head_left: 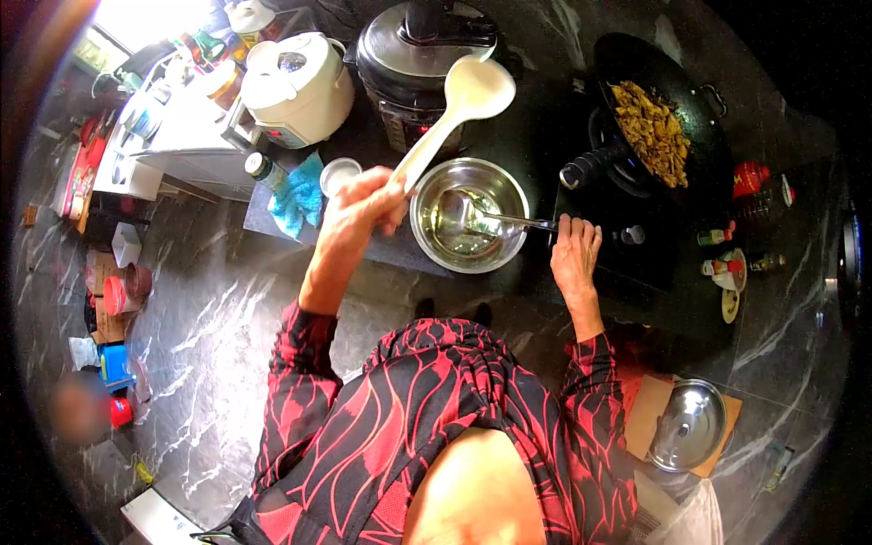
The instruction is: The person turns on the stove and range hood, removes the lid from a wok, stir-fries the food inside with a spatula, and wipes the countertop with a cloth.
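My left hand [365, 202] is closed around the handle of a white ladle [480, 88]. The ladle's round head is raised in front of the black pressure cooker [422, 41]. Below it, a stainless steel bowl [468, 259] stands near the counter's front edge, with some clear liquid inside. My right hand [576, 252] grips the end of a metal ladle [513, 219], whose head dips into that bowl. Liquid and reflections partly blur the head's shape. Beside my left hand sits a small white round dish [340, 173].
A black wok [699, 136] holding browned food sits on the stove at right. The white rice cooker [295, 91] and a blue cloth [297, 195] are at left. Sauce bottles [718, 234] stand far right. A metal lid [692, 422] rests on cardboard lower right.
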### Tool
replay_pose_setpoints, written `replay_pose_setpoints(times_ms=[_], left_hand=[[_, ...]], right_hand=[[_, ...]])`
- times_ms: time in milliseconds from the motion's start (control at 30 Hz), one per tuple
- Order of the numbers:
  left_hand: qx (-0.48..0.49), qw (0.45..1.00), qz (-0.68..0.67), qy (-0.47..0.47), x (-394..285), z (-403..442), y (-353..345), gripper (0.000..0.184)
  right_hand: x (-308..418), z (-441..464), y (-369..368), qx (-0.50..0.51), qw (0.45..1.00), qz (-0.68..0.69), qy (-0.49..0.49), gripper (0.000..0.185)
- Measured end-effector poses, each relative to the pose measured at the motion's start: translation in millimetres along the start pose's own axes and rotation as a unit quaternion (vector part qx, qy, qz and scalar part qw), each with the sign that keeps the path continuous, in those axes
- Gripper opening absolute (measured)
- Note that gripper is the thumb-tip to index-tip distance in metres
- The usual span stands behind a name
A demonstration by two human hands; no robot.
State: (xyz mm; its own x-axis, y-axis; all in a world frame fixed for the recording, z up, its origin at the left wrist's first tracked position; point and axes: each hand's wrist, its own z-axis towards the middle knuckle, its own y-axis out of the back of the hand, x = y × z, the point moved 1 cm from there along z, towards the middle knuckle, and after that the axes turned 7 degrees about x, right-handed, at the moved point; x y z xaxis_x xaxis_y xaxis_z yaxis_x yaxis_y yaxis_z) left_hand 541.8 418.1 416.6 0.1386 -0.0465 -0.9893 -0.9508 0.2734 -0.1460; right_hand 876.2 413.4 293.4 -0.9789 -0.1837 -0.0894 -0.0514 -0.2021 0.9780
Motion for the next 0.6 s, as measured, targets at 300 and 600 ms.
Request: replay_pose_setpoints(times_ms=[300,600], left_hand=[[-0.126,0.988,-0.011,0.087,57.8,-76.9,26.0,0.028],[-0.087,0.994,0.060,-0.038,-36.6,-10.0,-6.5,0.028]], right_hand=[[-1.1,-4.4,5.9,-0.024,0.997,0.017,0.070,0.012],[-0.4,-51.2,10.6,-0.036,0.978,0.201,-0.046,0.009]])
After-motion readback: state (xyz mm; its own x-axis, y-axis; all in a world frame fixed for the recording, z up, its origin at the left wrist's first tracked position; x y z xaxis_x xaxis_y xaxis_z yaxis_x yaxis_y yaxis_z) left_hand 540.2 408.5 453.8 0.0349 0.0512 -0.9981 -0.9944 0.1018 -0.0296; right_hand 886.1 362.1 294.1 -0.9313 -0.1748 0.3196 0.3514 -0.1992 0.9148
